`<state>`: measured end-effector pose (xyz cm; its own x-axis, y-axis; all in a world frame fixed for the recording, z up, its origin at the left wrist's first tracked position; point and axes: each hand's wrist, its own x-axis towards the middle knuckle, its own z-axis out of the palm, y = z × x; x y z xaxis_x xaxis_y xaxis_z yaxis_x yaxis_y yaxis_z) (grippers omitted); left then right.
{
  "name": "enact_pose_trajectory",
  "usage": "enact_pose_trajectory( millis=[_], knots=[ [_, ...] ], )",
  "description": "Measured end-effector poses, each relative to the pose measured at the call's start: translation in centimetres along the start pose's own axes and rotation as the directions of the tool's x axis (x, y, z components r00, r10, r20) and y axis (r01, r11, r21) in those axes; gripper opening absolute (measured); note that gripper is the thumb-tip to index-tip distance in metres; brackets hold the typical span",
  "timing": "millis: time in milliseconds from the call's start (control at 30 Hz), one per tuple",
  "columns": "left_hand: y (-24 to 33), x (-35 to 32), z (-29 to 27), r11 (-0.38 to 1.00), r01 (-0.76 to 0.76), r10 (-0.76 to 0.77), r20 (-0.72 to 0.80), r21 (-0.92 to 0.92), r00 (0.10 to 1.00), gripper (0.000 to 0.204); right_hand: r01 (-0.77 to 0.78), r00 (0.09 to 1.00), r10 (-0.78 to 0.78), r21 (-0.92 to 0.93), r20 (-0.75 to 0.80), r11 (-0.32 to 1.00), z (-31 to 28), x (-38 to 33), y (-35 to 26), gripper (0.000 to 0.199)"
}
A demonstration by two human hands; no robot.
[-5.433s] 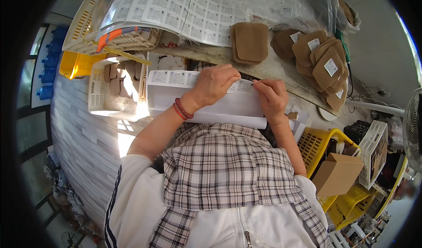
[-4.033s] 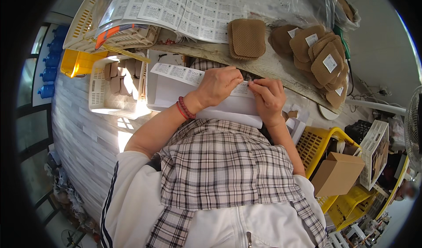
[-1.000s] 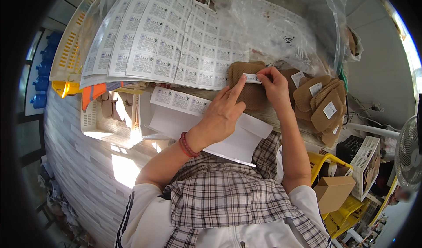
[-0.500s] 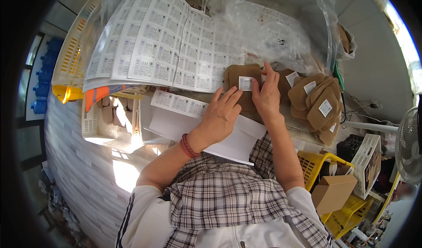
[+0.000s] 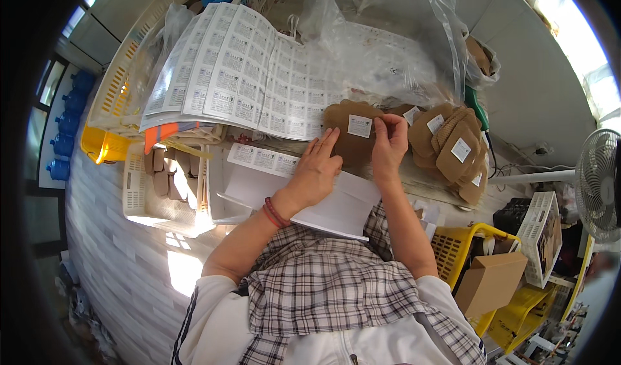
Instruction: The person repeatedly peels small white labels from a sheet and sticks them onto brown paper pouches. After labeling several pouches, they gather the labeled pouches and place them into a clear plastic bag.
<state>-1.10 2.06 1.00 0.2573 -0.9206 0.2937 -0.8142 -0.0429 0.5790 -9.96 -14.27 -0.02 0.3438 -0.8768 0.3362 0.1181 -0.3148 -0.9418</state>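
Observation:
In front of me lies a brown fabric pad (image 5: 352, 151) bearing a white printed label (image 5: 359, 126). My left hand (image 5: 314, 174) has its fingers stretched out, fingertips on the pad's left edge. At the opposite edge, my right hand (image 5: 390, 146) pinches the pad beside the label, thumb and index finger together. A heap of similar brown pads (image 5: 446, 148), several with white labels, lies right of that hand. A strip of labels (image 5: 265, 160) on white backing paper (image 5: 310, 200) is below my left hand, partly covered by my forearm.
Large sheets of printed labels (image 5: 223, 74) spread at the back left, beside clear plastic film (image 5: 381, 61). A white crate (image 5: 136, 184) with brown pieces stands left. To the right are a yellow basket (image 5: 446, 242), a cardboard box (image 5: 490, 284) and a fan (image 5: 598, 184).
My left fingertips have come off the label to the pad's left edge. My right hand has gone from spread fingers by the label to a pinch at the pad's right edge. The view has shifted slightly.

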Motion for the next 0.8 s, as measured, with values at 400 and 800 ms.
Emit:
enact_pose_trajectory(
  millis=[400,800],
  knots=[
    [2.8,0.4,-1.4,0.996,0.016,-0.029,-0.16,-0.083,0.987,0.004,0.216,0.844,-0.524,-0.824,-0.113,0.524,-13.8,6.1,-8.2,0.033],
    [2.0,-3.1,-0.8,0.989,0.093,-0.103,-0.083,-0.118,0.991,0.009,0.354,0.874,-0.072,-0.528,0.481,0.772,-7.1,-8.0,-4.2,0.015]
  ],
)
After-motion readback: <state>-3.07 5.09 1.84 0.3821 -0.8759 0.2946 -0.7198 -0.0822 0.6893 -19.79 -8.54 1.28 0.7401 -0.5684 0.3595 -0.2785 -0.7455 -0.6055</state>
